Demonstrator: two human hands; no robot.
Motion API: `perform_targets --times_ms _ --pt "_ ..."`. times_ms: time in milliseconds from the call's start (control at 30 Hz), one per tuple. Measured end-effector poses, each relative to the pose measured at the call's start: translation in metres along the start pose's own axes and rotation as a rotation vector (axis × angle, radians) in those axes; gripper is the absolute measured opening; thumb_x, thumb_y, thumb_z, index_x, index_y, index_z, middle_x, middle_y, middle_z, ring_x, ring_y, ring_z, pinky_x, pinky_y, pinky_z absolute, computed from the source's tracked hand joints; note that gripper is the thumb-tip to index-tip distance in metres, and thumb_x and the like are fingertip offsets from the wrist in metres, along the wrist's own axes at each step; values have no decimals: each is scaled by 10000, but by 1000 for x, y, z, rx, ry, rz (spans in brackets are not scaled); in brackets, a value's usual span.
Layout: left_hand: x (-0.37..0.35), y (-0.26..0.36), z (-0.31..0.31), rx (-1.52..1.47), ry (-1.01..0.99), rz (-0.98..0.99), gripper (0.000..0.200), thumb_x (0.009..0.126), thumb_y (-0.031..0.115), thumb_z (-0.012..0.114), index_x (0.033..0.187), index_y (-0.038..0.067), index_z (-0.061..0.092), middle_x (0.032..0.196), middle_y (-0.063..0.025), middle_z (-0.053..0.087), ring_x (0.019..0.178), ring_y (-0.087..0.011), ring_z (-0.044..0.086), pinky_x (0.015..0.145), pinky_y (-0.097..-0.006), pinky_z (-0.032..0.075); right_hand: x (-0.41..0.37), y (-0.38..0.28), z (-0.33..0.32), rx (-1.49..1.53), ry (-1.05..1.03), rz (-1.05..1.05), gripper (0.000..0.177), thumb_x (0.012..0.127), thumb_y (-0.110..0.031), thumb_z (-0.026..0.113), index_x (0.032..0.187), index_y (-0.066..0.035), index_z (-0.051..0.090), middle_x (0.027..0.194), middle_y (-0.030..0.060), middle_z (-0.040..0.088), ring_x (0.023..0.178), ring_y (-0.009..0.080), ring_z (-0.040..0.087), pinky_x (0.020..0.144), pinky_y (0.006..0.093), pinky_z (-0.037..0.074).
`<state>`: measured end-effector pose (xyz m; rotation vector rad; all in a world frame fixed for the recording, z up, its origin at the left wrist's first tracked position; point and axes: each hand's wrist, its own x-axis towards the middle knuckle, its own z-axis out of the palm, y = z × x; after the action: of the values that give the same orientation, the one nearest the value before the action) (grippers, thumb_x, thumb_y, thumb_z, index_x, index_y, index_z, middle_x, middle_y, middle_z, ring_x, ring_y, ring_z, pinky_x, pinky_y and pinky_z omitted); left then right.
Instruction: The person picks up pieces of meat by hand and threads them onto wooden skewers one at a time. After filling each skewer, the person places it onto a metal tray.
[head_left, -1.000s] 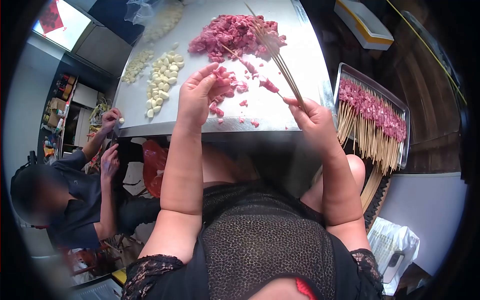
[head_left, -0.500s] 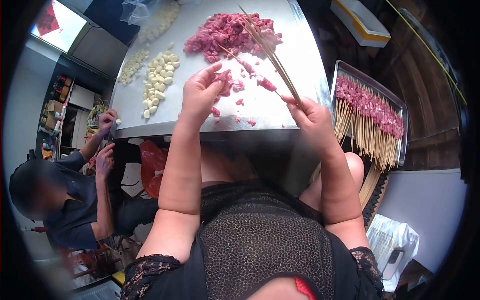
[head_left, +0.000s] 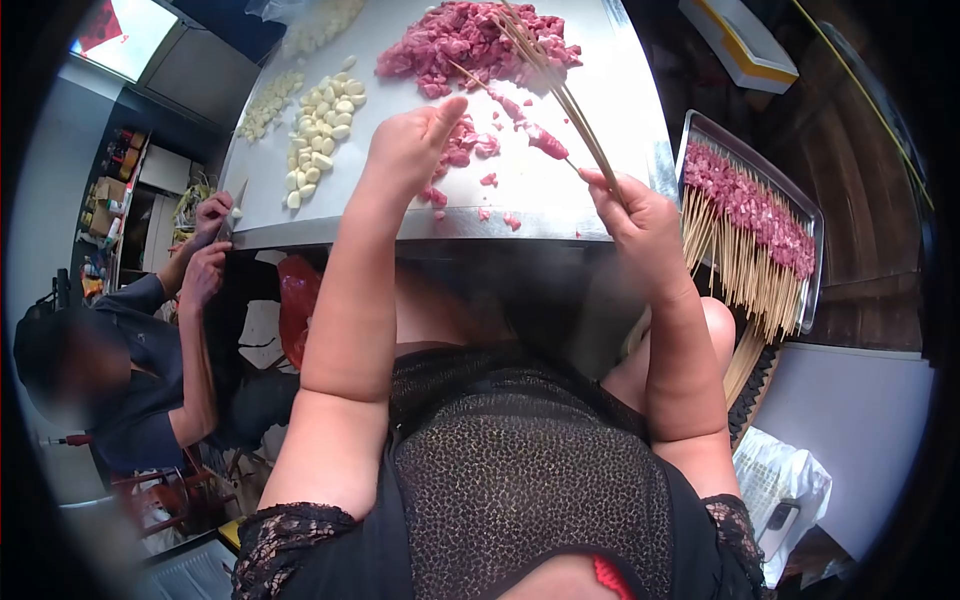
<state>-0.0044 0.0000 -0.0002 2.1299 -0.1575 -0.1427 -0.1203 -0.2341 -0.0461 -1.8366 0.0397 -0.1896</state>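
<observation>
My right hand (head_left: 642, 228) grips a bundle of bamboo skewers (head_left: 572, 105) pointing up and left over the table. One skewer with meat pieces (head_left: 545, 141) threaded along it slants away from the same hand, its bare tip near the meat heap. My left hand (head_left: 412, 150) is closed with its thumb up, beside small loose meat pieces (head_left: 485, 146). Its curled fingers face away, so whatever is inside is hidden. Beyond lies a heap of raw cut meat (head_left: 470, 45) on the metal table (head_left: 385, 222).
Peeled garlic cloves (head_left: 322, 135) lie on the left, with smaller pieces (head_left: 268, 105) beside them. At right, a metal tray (head_left: 815, 215) holds rows of meat skewers (head_left: 750, 215). A co-worker (head_left: 140, 370) sits left, holding a knife (head_left: 240, 192) at the table edge. A white box (head_left: 745, 45) stands top right.
My left hand has closed further, its fingers curling out of sight and its thumb rising. My right hand keeps the skewers. The whole view has shifted slightly.
</observation>
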Motion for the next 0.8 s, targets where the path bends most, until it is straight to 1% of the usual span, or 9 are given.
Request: perform_targets --times_ms 100,300,333,400,500,533,667,733,800 --pt "5 7 -6 677 -111 58 256 870 245 628 1029 49 678 789 -132 630 811 -242 610 732 -300 471 0 -1 2 3 24 -36 219 889 -97 582 1081 -39 668 640 4 544 584 39 447 531 214 390" --pt "-5 -13 -16 530 84 429 188 799 113 668 970 40 690 879 -174 642 813 -208 626 715 -302 482 -1 -1 -1 9 27 -12 217 887 -92 580 1077 -39 671 635 -13 531 581 27 432 525 202 378" --pt "-10 -15 -19 531 83 428 188 799 113 668 970 40 690 879 -174 642 813 -208 626 715 -302 482 -1 -1 -1 25 32 -16 217 886 -92 580 1076 -38 671 635 -15 529 582 24 429 524 200 376" --pt "-24 -19 -22 665 31 258 164 773 95 643 921 35 681 826 -148 633 762 -325 627 705 -389 493 -1 -2 -2 30 34 -24 217 886 -93 580 1075 -39 671 631 -16 526 580 24 429 523 200 375" --pt "-33 -35 -14 707 -85 113 116 763 83 641 864 35 672 866 -157 627 810 -339 613 740 -407 486 -1 1 0 23 43 -57 219 900 -111 579 1083 -34 670 614 -57 474 552 8 388 492 190 323" --pt "-36 -43 -12 708 -86 113 116 763 83 641 864 35 672 866 -157 627 810 -339 613 740 -407 486 -1 2 1 13 47 -79 223 913 -128 578 1092 -30 668 600 -97 425 527 -7 348 463 180 270" --pt "-42 -54 -10 729 126 214 56 761 82 621 788 55 661 809 -164 632 805 -333 613 756 -411 488 -1 2 2 0 38 -93 217 911 -122 579 1088 -34 671 597 -95 427 524 -7 350 460 184 272" --pt "-42 -51 -15 700 53 179 69 754 57 604 803 42 651 846 -178 633 802 -332 614 761 -390 491 -2 2 1 -30 2 -54 223 884 -112 578 1079 -63 675 634 4 542 570 33 443 526 215 393" --pt "-43 -48 -17 623 64 156 112 773 47 588 862 28 652 848 -164 646 781 -296 628 741 -366 500 -1 1 0 -23 3 -55 224 883 -116 578 1078 -65 676 630 10 542 568 35 447 525 218 394"
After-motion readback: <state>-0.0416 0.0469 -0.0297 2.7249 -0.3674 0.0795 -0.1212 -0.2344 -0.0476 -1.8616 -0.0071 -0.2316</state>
